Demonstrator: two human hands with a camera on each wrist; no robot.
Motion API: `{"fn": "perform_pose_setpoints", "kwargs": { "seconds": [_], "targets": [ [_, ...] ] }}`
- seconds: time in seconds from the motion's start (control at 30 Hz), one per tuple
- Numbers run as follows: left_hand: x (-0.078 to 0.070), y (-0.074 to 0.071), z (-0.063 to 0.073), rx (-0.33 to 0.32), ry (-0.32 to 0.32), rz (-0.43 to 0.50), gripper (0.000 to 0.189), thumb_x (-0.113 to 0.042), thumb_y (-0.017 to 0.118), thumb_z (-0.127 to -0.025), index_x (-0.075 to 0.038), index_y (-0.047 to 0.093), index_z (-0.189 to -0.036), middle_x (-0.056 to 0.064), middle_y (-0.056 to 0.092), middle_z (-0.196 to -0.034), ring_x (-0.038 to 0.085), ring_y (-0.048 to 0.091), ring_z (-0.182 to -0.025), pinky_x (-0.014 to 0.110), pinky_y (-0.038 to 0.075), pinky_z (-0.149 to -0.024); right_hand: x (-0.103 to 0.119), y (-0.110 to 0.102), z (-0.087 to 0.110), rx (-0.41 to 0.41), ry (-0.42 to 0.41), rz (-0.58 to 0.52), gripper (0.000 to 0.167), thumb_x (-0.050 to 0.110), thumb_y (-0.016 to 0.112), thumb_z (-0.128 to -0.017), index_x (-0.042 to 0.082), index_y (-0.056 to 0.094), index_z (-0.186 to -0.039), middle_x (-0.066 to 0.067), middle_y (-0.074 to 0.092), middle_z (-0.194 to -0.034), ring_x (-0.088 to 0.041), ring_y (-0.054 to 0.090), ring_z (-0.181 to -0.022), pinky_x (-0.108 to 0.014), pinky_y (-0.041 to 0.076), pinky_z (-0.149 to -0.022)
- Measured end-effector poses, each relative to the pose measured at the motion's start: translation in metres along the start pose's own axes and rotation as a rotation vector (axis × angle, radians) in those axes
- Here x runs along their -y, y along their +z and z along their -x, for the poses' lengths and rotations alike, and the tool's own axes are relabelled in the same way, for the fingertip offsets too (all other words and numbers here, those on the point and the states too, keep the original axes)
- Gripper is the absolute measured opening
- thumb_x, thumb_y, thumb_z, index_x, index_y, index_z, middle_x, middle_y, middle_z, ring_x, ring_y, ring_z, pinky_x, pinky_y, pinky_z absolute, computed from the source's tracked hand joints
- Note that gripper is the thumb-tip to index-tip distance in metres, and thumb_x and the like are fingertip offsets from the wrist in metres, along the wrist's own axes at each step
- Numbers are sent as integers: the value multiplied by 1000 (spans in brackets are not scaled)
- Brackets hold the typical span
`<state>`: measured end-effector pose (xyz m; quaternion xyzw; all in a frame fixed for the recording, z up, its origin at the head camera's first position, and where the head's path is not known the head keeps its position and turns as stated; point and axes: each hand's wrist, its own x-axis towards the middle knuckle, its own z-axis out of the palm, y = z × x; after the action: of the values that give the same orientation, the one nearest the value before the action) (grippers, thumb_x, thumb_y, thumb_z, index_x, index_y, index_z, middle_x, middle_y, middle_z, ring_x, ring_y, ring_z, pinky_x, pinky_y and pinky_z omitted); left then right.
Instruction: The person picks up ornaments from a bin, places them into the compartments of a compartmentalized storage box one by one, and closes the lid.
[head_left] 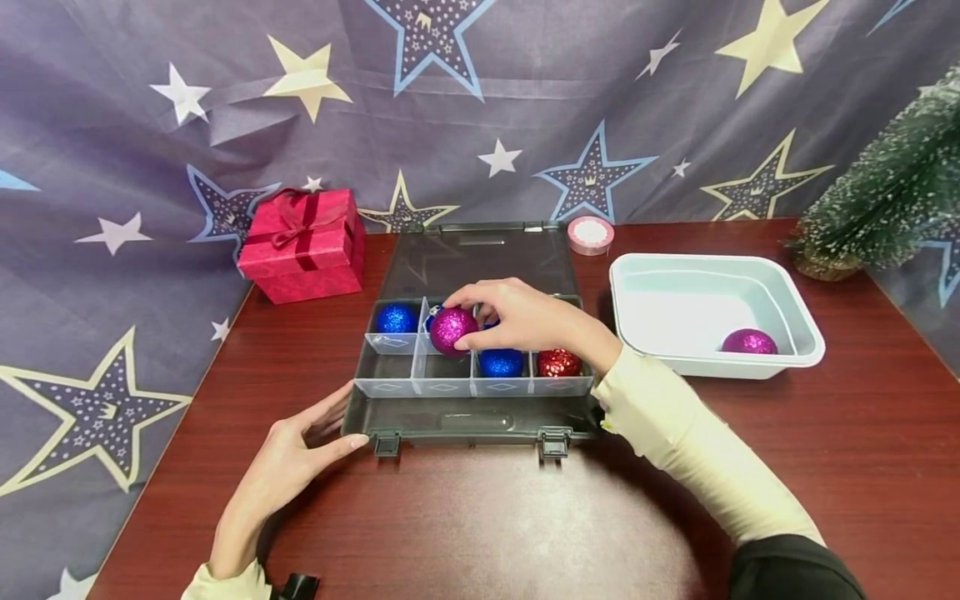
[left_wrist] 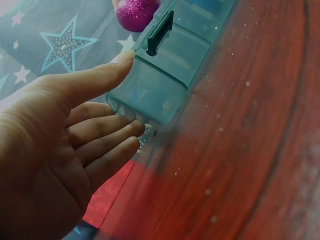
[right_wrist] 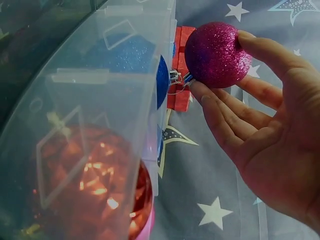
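Note:
My right hand (head_left: pixel 517 312) pinches a magenta glitter Christmas bauble (head_left: pixel 453 331) between thumb and fingertips, over the divided plastic box (head_left: pixel 420 387). The right wrist view shows the bauble (right_wrist: pixel 218 55) with its metal cap pointing toward the box. Blue glitter baubles (head_left: pixel 396 318) sit in compartments at the back left and the front, and a red bauble (head_left: pixel 558 362) lies in the front right one. My left hand (head_left: pixel 288 454) rests at the box's front left corner, thumb on the edge and fingers straight along the side, as the left wrist view shows. Part of the back row is hidden behind my right hand.
The box's dark lid (head_left: pixel 483 262) lies folded back. On the right stands a pale tray (head_left: pixel 660 312) with another magenta bauble (head_left: pixel 749 342). A tape roll (head_left: pixel 591 235), a red gift box (head_left: pixel 303 246) and a small frosted tree (head_left: pixel 885 175) stand along the back.

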<state>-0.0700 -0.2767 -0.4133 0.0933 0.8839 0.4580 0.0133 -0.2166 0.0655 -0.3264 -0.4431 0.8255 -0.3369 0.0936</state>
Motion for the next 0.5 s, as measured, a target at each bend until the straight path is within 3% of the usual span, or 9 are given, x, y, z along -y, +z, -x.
{"fn": "perform_pose_setpoints", "kwargs": {
  "seconds": [0.27,0.5],
  "targets": [
    [-1,0,0,0,-10,-1,72,-28,84,-91,-17,51,-154,8,63,-140,22,65,-121,12,48,-94,-2,1,3,16,34,-38,54,26,78,-95,0,61,-139,-19,67,-126,-22,71,-103,-37,57,-96],
    [0,0,0,-1,-6,-6,72,-28,84,-91,-17,51,-154,8,63,-140,22,65,-121,12,48,-94,-7,-9,20,-62,35,-38,49,24,78,-95,2,63,-136,-19,67,-125,-22,72,-102,-37,58,-92]
  ]
}}
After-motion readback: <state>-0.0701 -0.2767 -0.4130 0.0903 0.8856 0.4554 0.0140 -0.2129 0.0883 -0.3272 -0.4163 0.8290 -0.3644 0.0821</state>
